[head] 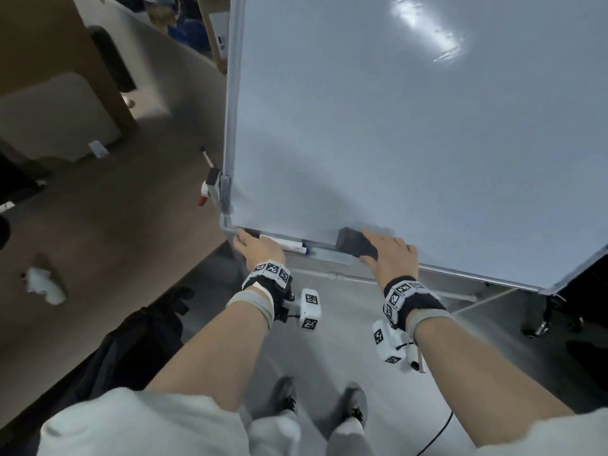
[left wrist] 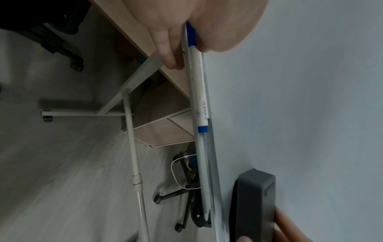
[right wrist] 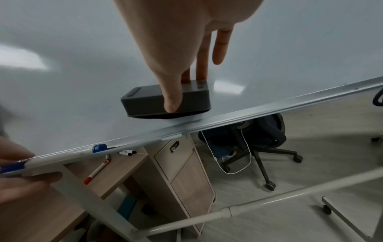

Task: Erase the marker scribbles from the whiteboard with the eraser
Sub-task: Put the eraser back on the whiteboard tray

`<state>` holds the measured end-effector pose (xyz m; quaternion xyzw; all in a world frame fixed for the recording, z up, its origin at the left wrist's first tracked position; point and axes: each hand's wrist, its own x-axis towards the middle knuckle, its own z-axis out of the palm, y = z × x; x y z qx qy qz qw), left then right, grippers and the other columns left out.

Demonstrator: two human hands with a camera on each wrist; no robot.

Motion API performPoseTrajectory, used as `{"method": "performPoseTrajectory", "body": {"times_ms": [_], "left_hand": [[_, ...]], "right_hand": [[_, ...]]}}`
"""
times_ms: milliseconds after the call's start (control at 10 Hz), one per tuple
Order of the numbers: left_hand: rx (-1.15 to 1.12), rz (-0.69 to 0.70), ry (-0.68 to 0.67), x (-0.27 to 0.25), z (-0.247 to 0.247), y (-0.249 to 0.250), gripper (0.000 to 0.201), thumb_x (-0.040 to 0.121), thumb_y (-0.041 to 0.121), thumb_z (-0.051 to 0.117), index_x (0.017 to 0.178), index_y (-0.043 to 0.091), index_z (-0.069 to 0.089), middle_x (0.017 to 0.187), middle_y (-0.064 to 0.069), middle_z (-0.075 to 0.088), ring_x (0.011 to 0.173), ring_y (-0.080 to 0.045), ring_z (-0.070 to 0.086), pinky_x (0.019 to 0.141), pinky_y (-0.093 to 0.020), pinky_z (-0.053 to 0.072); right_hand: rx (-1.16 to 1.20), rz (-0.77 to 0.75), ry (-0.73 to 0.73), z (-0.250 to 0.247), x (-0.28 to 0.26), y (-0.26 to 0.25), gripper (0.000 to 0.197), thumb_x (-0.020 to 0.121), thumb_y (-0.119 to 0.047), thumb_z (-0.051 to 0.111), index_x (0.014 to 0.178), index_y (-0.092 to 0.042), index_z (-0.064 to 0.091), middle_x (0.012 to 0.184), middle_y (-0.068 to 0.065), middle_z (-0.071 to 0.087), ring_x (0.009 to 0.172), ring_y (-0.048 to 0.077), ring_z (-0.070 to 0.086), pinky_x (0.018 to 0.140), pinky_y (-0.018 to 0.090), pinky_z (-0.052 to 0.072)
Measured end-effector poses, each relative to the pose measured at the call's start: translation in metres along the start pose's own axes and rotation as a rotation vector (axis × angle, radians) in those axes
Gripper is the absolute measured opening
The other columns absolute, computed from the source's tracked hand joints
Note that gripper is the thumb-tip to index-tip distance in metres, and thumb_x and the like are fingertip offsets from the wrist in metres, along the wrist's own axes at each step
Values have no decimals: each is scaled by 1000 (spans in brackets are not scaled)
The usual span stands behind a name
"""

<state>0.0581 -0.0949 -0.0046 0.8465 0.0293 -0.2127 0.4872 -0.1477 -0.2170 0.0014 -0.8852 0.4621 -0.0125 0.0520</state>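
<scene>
**Eraser sits at the board's lower edge under the right hand**

Eraser (head: 357, 244), dark grey and blocky, lies flat against the whiteboard (head: 411, 133) just above the bottom frame, a little right of the lower left corner. The right hand (head: 390, 255) grips it: the thumb is pressed along the near side of the block, and two fingers come down on its far side, as the right wrist view shows, while another finger stretches out straight over the board's surface. No marker scribbles are visible on the board in the head view; only a bright glare patch near the top.

The left hand (head: 258, 246) is at the lower left corner of the board, curled around the bottom rail. The left wrist view shows its fingers below the rail and the thumb side above, with a blue-capped marker (head: 288, 245) lying in the tray partly under the hand. The marker runs along the tray toward the eraser but stops short of it.

Beside the board's left edge, a counter (head: 115, 225) carries a red-capped marker (head: 203, 196) near the board's corner and a crumpled white tissue (head: 44, 284) well apart to the left. Below the board, the white tube stand (right wrist: 259, 206) crosses a pale floor, and a black office chair (right wrist: 265, 144) stands behind the board.
</scene>
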Motion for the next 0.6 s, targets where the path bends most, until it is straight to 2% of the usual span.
{"method": "performPoseTrajectory", "body": {"times_ms": [100,200,300,400,500,600], "left_hand": [[-71,18,-23,-8,-7,-8,57,103,23,39,156,10,20,162,-6,17,136,-30,42,109,-34,33],[-126,17,-49,-11,-10,-17,59,103,29,38,156,12,20,162,-2,17,133,-30,45,106,-32,34],[-162,13,-77,-12,-16,-23,62,101,33,40,156,14,19,163,0,16,137,-28,42,109,-33,32],[-189,-15,-98,-16,-25,-27,65,101,34,42,157,14,16,163,-1,15,140,-26,38,111,-32,29],[-188,3,-126,-20,-34,-38,67,101,33,42,157,12,12,164,-4,13,145,-25,30,115,-32,24],[-194,17,-115,-24,-40,-42,70,101,32,42,157,8,8,165,-8,8,150,-24,19,121,-33,16]], "right_hand": [[80,-40,-56,3,-6,-10,42,92,-46,61,132,-37,48,119,-3,66,112,24,55,93,38,35],[86,-112,-112,13,-10,-28,37,94,-38,61,130,-41,54,128,-8,60,119,21,48,98,37,35],[158,-124,-148,22,-13,-45,37,96,-31,60,132,-38,58,134,-5,52,124,22,44,101,38,39],[208,-160,-164,24,-18,-56,38,94,-26,64,130,-37,62,132,-3,50,123,21,43,98,39,45],[227,-178,-170,21,-32,-57,43,92,-29,66,134,-36,58,132,-6,51,123,21,41,95,36,46],[268,-192,-145,16,-44,-49,59,88,-40,70,142,-31,48,137,-3,51,124,23,40,102,36,41]]}}
